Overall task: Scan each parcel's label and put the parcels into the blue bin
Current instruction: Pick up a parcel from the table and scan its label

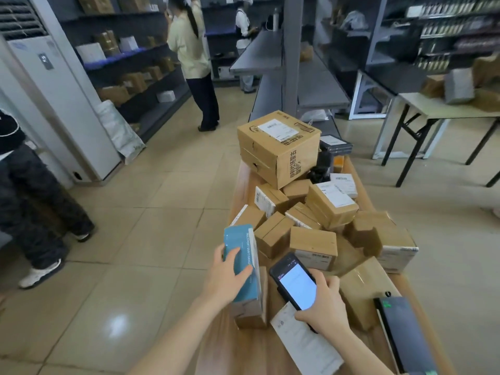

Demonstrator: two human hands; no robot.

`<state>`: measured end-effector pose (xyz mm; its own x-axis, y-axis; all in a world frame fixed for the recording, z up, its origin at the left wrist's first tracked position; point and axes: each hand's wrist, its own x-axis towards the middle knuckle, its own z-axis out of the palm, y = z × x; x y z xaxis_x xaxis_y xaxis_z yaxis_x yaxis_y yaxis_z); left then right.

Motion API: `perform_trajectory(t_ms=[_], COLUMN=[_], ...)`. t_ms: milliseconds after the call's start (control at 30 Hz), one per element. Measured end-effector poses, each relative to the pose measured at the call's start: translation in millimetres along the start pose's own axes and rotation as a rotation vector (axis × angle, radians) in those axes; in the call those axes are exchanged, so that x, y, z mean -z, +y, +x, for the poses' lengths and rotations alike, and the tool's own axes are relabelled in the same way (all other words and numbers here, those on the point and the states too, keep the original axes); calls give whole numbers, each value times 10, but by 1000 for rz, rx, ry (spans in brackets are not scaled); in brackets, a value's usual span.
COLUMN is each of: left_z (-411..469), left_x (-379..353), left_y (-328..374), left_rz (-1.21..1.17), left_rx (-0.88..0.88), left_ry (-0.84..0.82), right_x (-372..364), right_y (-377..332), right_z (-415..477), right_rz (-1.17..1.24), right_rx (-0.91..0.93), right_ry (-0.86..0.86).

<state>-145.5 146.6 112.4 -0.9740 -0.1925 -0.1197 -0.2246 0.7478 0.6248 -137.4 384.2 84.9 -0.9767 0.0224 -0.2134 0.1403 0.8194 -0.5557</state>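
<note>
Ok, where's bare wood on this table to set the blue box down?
Bare wood shows on the table at its near edge, between the carton under the blue box and the paper sheet. A narrow strip runs along the left edge beside the large carton. The middle is crowded with small cartons.

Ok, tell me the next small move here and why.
Probably turn the teal box in the left hand until a label faces the scanner held in the right hand; no shipping label shows on its visible faces.
</note>
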Motion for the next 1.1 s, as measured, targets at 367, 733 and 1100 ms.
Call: perform_trajectory(t_ms=[367, 733, 1100], left_z=[75, 79, 81], left_x=[-84, 323, 516], left_y=[118, -362, -637], left_rz=[44, -379, -411], left_rx=[11, 35, 70], left_ry=[-35, -206, -414], right_x=[-25, 154, 290], right_y=[165, 18, -130], right_z=[-179, -207, -300], right_rz=[-79, -130, -237], right_rx=[-74, 47, 117], right_ry=[-7, -37, 13])
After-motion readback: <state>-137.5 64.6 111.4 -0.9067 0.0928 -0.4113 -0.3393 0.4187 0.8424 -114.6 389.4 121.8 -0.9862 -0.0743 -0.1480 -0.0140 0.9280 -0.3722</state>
